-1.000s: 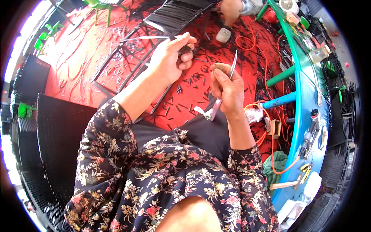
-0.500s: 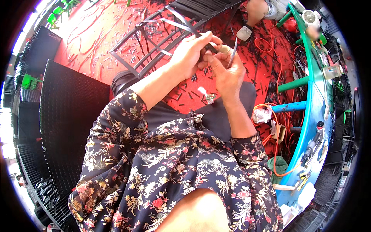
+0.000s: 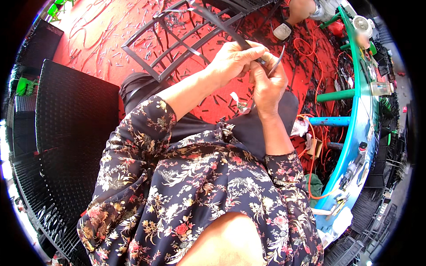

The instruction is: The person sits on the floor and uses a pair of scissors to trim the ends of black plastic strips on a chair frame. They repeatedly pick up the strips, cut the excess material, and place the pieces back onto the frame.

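Note:
Both my hands meet in front of me, above my knees. My left hand (image 3: 233,62) is closed on a long dark flat strip (image 3: 220,25) that runs up and away to the left. Close beside it, my right hand (image 3: 269,88) pinches with thumb and fingers where the strip reaches it. A thin curved grey strip end (image 3: 280,61) sticks up out of the right hand. Behind the hands stands a black open frame (image 3: 143,65) with crossing bars, its far part covered in dark weave. The fingers hide where the strips meet.
The red floor (image 3: 104,44) is littered with short dark scraps. A black woven panel (image 3: 75,115) stands at my left. On my right a blue-green bench (image 3: 355,128) carries tools, a jar (image 3: 380,88) and a fan (image 3: 361,24). Orange hose (image 3: 312,177) hangs by it. Another person's leg (image 3: 299,11) shows beyond.
Both hands have moved slightly to the right and nearer to me, with the strip still held. More of the dark strip shows beyond my left hand. My view has shifted a little.

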`<action>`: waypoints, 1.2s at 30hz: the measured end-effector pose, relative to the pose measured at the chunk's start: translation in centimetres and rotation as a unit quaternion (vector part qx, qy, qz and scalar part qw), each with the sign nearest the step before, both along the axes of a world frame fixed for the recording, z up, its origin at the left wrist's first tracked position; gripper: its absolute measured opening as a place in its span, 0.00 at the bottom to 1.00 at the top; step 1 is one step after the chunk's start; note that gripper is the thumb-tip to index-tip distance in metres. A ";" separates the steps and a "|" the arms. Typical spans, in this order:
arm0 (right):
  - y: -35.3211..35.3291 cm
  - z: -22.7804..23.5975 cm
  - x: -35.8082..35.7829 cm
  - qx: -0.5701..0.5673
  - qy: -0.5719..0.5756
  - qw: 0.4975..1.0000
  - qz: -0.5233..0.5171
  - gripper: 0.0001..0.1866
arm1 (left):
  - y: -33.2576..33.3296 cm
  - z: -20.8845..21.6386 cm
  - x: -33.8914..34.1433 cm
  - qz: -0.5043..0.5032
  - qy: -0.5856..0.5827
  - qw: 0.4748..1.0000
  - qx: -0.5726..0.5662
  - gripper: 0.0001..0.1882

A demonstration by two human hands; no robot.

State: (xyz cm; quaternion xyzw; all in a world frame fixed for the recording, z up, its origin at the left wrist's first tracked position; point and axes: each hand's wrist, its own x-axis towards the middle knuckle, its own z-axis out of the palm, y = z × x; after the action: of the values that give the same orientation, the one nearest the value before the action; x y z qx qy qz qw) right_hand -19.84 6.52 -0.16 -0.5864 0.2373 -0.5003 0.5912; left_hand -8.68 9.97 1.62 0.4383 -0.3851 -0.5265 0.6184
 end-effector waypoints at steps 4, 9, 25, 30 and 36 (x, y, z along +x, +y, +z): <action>-0.5 0.0 -0.2 0.047 -0.003 0.999 0.019 0.05 | 0.1 -0.4 -0.2 0.006 -0.002 1.000 0.027 0.14; -1.1 0.1 -0.1 0.046 0.022 0.998 0.034 0.04 | -0.3 -1.0 0.1 -0.002 -0.014 1.000 0.019 0.15; -1.5 -2.5 -2.8 -0.019 0.133 0.991 -0.028 0.09 | 2.1 0.1 1.3 0.191 -0.622 0.725 -0.224 0.11; 0.0 0.1 -3.7 -0.137 0.163 0.977 -0.012 0.10 | 1.2 0.2 1.2 0.062 -0.648 0.728 -0.217 0.11; 0.2 1.4 -4.5 -0.009 0.087 0.996 0.001 0.10 | 1.6 2.1 0.2 -0.006 -0.589 0.796 -0.142 0.07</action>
State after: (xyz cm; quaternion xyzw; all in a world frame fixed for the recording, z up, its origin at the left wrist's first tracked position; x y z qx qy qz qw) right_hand -24.35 6.69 1.29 -0.6329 0.2827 -0.4489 0.5639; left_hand -8.50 11.60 3.74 0.5682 -0.7482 -0.1099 0.3245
